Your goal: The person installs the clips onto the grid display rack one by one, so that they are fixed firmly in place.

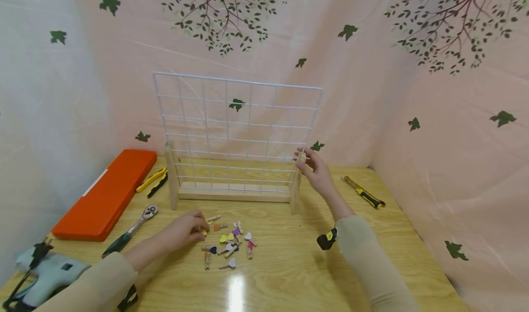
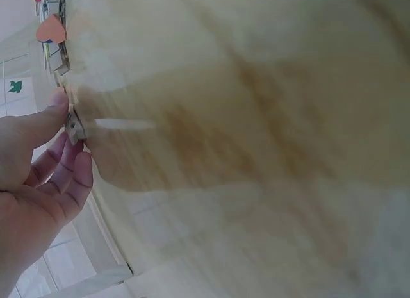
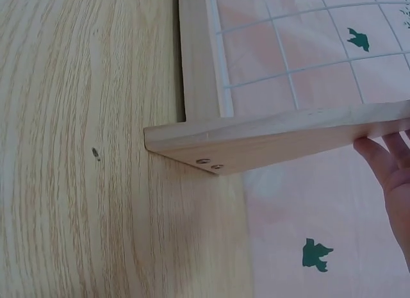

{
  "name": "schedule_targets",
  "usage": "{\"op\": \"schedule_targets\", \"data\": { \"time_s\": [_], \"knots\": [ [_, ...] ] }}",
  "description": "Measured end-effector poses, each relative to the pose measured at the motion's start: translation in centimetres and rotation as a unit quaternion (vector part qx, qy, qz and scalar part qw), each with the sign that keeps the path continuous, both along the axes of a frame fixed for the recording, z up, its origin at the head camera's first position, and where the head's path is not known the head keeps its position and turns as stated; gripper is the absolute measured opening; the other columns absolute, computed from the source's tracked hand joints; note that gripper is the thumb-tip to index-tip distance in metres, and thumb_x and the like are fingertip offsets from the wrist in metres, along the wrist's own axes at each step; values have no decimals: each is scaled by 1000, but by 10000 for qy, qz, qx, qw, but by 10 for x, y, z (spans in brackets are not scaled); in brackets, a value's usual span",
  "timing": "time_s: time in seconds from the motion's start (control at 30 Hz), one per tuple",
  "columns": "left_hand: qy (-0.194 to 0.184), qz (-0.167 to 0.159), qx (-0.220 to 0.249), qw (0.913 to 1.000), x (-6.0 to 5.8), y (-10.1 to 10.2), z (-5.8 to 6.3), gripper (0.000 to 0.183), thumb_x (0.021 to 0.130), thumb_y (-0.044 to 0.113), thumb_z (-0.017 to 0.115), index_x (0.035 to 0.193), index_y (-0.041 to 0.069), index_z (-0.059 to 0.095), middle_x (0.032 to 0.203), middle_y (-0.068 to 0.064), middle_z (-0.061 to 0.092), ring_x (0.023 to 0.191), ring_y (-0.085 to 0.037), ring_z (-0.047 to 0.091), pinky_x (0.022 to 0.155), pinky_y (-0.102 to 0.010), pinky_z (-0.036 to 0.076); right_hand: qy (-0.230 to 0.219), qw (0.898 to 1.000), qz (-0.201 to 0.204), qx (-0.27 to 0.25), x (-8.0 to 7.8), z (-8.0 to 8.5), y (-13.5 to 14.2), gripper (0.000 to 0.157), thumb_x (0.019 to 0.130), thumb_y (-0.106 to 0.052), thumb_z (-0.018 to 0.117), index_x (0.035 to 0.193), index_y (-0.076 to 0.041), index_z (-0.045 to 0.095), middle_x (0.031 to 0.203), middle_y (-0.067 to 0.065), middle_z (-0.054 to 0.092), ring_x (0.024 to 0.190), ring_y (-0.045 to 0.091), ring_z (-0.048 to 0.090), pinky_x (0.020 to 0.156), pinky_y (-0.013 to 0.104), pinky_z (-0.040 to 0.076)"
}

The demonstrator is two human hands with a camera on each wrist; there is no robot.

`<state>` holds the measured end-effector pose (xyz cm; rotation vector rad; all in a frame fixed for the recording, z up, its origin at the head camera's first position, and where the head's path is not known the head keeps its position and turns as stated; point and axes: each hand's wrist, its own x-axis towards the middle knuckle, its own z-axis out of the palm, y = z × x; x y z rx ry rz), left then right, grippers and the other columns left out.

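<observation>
A white wire grid (image 1: 237,119) stands upright in a wooden stand (image 1: 233,195). My right hand (image 1: 317,170) grips the top of the stand's right post, and in the right wrist view its fingers (image 3: 378,158) touch that post's side. On the table lie several mini clothespins with coloured hearts (image 1: 229,237). At the left of this group is my left hand (image 1: 183,231). Its thumb and fingers pinch a small wooden clothespin (image 2: 75,126) in the left wrist view. Close by in that view is a clothespin with an orange heart (image 2: 51,30).
Left of the stand lie an orange case (image 1: 103,197), yellow-black pliers (image 1: 152,181) and a ratchet wrench (image 1: 132,229). A glue gun (image 1: 53,275) lies at the near left. On the right is a yellow-black tool (image 1: 363,192). Printed cloth (image 1: 351,96) hangs behind the table.
</observation>
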<state>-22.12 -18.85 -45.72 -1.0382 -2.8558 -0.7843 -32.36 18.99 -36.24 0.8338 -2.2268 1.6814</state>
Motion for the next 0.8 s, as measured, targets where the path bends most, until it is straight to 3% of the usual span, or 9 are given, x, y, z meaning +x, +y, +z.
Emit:
{"op": "schedule_targets", "data": {
  "time_s": [0.2,0.37,0.63,0.8],
  "knots": [
    [-363,143,-203,9990,-4,2,8,12,76,15,69,85,13,62,76,7,53,67,-3,48,57,-19,43,-33,10000,-11,16,-4,-3,1,41,87,1,52,127,-2,43,122,26,46,111,41,48,79,26,50],
    [-644,287,-94,9975,-5,4,20,13,75,11,70,78,14,58,69,8,53,62,-4,45,53,-20,40,-67,9998,25,-199,-5,-3,0,41,87,3,51,127,2,43,122,29,46,110,44,47,79,28,50],
    [-484,677,420,9956,-12,-6,48,13,74,14,70,71,17,59,68,8,55,60,-4,49,52,-20,44,-74,9998,-4,-191,-5,-2,-1,41,87,3,52,127,2,43,121,28,48,110,45,46,79,28,50],
    [-139,1283,886,9877,-15,-21,78,6,76,21,69,77,18,64,74,6,61,64,-8,56,55,-20,48,-152,9995,32,-257,-4,-3,0,42,87,3,51,128,3,42,121,31,46,109,45,46,80,29,50]
  ]
}}
